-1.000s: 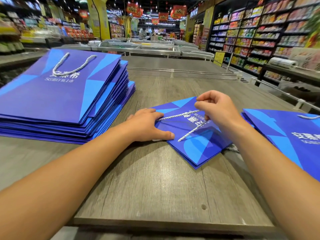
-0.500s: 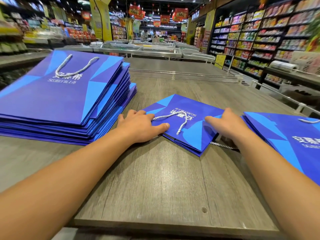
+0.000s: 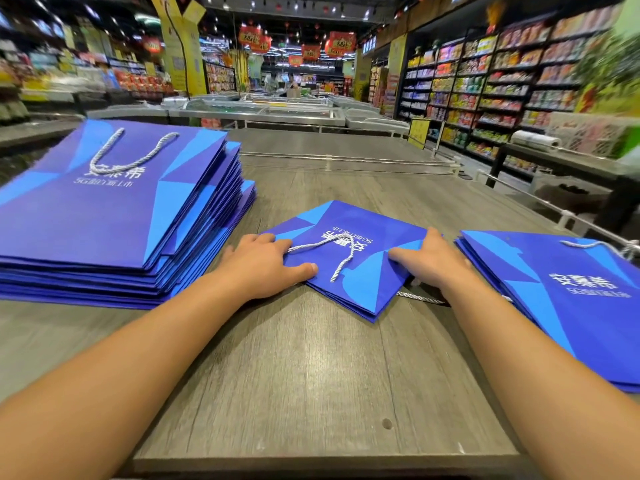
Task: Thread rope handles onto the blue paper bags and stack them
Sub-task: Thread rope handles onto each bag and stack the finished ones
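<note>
Resting on a grey wood-grain table (image 3: pixel 311 375), which fills the field, are three groups of blue paper bags. At ten o'clock we see the tall stack (image 3: pixel 114 216) of finished bags, its top bag bearing a white rope handle (image 3: pixel 128 152) laid in a U. At three o'clock lies the lower right-hand pile (image 3: pixel 568 299), a rope end showing at its far edge. Between them, just above centre, lies the flat blue bag (image 3: pixel 349 261), its printed text upside down to us. Our left hand (image 3: pixel 266 268) rests on the bag's nine-o'clock edge, thumb extended flat across the paper, fingers relaxed. Our right hand (image 3: pixel 429 261) covers the three-o'clock edge; whether its fingers curl under the edge we cannot tell. The bag's threaded handle (image 3: pixel 337 252) lies looped on its face, and a second rope (image 3: pixel 419 297) protrudes beneath it at five o'clock.
</note>
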Action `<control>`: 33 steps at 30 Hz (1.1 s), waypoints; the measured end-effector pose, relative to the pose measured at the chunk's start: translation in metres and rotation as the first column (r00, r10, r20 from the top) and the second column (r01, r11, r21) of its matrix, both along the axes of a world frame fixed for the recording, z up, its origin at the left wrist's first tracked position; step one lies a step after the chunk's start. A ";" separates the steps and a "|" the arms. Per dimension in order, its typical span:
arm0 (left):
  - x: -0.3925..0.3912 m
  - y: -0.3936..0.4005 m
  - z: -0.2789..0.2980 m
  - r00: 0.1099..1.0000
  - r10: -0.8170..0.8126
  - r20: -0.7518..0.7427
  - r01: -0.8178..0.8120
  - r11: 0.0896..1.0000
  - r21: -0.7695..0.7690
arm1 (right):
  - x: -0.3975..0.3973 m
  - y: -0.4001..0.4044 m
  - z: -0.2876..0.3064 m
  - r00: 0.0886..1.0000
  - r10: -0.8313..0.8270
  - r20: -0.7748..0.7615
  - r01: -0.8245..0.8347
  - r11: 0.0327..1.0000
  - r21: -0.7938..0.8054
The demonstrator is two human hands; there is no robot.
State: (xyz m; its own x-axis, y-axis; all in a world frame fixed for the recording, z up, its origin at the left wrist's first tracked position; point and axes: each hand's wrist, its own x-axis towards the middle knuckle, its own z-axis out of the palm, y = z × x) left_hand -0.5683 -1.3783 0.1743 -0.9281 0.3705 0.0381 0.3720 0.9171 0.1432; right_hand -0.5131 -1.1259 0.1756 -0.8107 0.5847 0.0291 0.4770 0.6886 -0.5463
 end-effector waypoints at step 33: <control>0.002 -0.006 0.009 0.948 0.047 -0.315 0.187 0.719 0.669 | 0.004 -0.055 0.006 0.777 0.443 -0.447 -0.487 0.873 0.019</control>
State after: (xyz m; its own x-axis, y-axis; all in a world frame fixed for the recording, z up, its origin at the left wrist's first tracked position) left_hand -0.5662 -1.3845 0.1832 -0.8007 0.1961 0.5660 0.5607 0.5779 0.5930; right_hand -0.5088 -1.1809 0.1820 -0.9029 0.1577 0.3998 -0.1824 0.7016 -0.6888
